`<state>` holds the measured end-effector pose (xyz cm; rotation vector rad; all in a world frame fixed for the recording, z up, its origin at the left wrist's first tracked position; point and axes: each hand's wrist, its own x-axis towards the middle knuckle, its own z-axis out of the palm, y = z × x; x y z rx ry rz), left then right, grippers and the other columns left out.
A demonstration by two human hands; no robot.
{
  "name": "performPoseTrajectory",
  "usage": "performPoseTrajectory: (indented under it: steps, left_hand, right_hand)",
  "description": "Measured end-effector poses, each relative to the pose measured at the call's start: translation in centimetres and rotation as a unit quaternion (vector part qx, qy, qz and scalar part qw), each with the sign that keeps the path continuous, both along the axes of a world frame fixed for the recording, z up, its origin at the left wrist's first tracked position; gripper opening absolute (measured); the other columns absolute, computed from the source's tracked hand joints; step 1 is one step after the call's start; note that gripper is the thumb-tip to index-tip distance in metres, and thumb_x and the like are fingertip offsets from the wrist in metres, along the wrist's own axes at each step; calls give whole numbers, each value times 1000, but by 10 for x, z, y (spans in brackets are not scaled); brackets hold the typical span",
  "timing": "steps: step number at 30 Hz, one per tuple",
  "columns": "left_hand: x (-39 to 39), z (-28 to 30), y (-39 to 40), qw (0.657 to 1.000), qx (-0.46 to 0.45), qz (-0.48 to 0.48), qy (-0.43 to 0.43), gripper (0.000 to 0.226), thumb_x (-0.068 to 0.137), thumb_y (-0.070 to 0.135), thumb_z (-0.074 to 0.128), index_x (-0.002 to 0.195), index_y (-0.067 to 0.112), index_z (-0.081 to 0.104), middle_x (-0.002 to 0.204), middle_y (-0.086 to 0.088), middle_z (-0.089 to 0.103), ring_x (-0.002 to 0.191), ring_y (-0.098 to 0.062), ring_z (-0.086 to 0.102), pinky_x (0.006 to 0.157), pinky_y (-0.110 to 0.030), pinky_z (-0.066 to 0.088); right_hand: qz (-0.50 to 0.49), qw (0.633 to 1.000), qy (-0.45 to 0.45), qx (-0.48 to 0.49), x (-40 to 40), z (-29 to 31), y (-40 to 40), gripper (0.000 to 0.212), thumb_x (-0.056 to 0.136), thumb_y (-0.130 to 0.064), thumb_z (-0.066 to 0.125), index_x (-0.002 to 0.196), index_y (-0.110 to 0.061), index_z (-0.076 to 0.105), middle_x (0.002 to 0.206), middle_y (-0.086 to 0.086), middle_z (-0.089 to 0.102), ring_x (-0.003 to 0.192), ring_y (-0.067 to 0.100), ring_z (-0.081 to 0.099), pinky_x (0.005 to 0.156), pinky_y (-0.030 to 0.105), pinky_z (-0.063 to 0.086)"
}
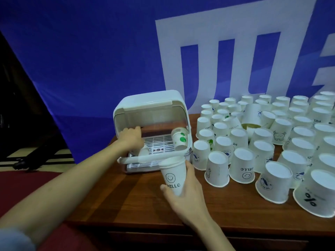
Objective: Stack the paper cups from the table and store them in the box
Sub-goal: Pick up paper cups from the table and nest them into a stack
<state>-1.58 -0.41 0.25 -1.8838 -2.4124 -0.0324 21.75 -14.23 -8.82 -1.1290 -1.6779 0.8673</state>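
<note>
White paper cups (241, 165) stand upside down in a big crowd on the right side of the brown wooden table (145, 201). Many have little drawings on them. I see one taller stack of cups (252, 115) near the back of the crowd.

I see the white box (148, 105) at the left end of the table, with its clear lid lifted up. Inside is a white tray with slots (157, 144). One cup with green marks (178, 138) lies on its side at the right of the box.

My left hand (131, 135) reaches into the box. Its fingers curl down onto a white cup (144, 151) at the left of the tray, but I cannot tell how tight the hold is.

My right hand (186, 194) is just in front of the box. Its fingers and thumb wrap around a stack of cups with a smiley face and HELLO (173, 175), open end up.

Behind the table hangs a blue cloth with big white shapes (226, 57).
</note>
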Motion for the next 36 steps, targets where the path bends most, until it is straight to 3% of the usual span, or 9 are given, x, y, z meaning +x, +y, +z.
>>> performPoseTrajectory:
  steps: [5, 8, 12, 19, 22, 25, 30, 33, 36]
  left_hand:
    - [15, 33, -20, 973, 76, -35, -214, 28, 95, 20, 73, 120, 14, 62, 114, -5, 66, 101, -22, 64, 82, -35, 58]
    - [36, 43, -61, 894, 152, -103, -410, 15, 99, 10, 70, 113, 13, 67, 101, 2, 67, 89, -8, 62, 67, -12, 50]
    - [51, 42, -96, 826, 113, -199, -515, 14, 95, 4, 69, 106, 13, 72, 98, 3, 76, 92, -7, 71, 79, -19, 57]
    - [50, 40, -98, 828, -58, -292, -475, 28, 86, 23, 72, 107, 6, 76, 102, -6, 78, 94, -15, 73, 82, -27, 59]
    - [70, 9, -103, 863, -86, -328, -376, 55, 91, 58, 52, 100, 9, 74, 115, 8, 60, 113, -10, 53, 100, -28, 41]
    - [88, -4, -107, 911, -33, -341, -229, 63, 99, 63, 32, 112, 15, 71, 129, 23, 42, 121, 4, 26, 102, -17, 20]
    - [88, 1, -53, 820, 63, -179, -540, 33, 101, 36, 49, 88, 15, 71, 100, -2, 72, 95, -15, 64, 86, -33, 47]
    - [77, -11, 1, 907, 129, -86, -392, 16, 104, 20, 57, 111, 12, 69, 125, -10, 67, 113, -22, 62, 93, -35, 47]
    - [76, -17, 38, 953, 39, -93, -284, 66, 94, 29, 73, 150, 8, 45, 149, -14, 53, 135, -32, 54, 106, -38, 45]
  right_hand:
    - [-13, 1000, 14, -21, 6, -13, 0, 76, 74, -49, 69, 142, -36, 38, 125, -17, 58, 113, 2, 55, 91, 27, 46]
    - [-2, 1000, -18, -14, 2, -15, 1, 71, 75, -55, 69, 139, -35, 43, 126, -17, 57, 115, 5, 55, 93, 29, 48]
    - [2, 999, -35, -2, 1, -16, 1, 71, 75, -53, 69, 138, -31, 44, 128, -13, 58, 117, 9, 55, 95, 31, 47]
    - [-11, 998, 40, -45, 9, -17, 0, 69, 72, -45, 79, 133, -32, 49, 119, -13, 64, 108, 6, 62, 92, 36, 53]
    - [-9, 996, 63, -57, 7, -18, 0, 63, 74, -46, 79, 129, -32, 51, 113, -12, 67, 101, 5, 65, 87, 39, 55]
    - [-8, 994, 95, -60, 8, -18, -1, 64, 78, -46, 80, 133, -34, 50, 119, -13, 66, 107, 3, 64, 90, 32, 55]
    - [-65, 978, 178, -84, 11, -16, 1, 53, 73, -50, 80, 119, -35, 58, 105, -13, 70, 96, 7, 68, 84, 38, 59]
    - [-73, 974, 195, -87, 12, -17, 2, 52, 70, -52, 79, 114, -33, 60, 101, -14, 72, 92, 7, 70, 82, 40, 60]
    - [-43, 982, 165, -80, 14, -14, 1, 51, 76, -41, 83, 120, -34, 59, 102, -15, 70, 94, 4, 68, 78, 27, 57]
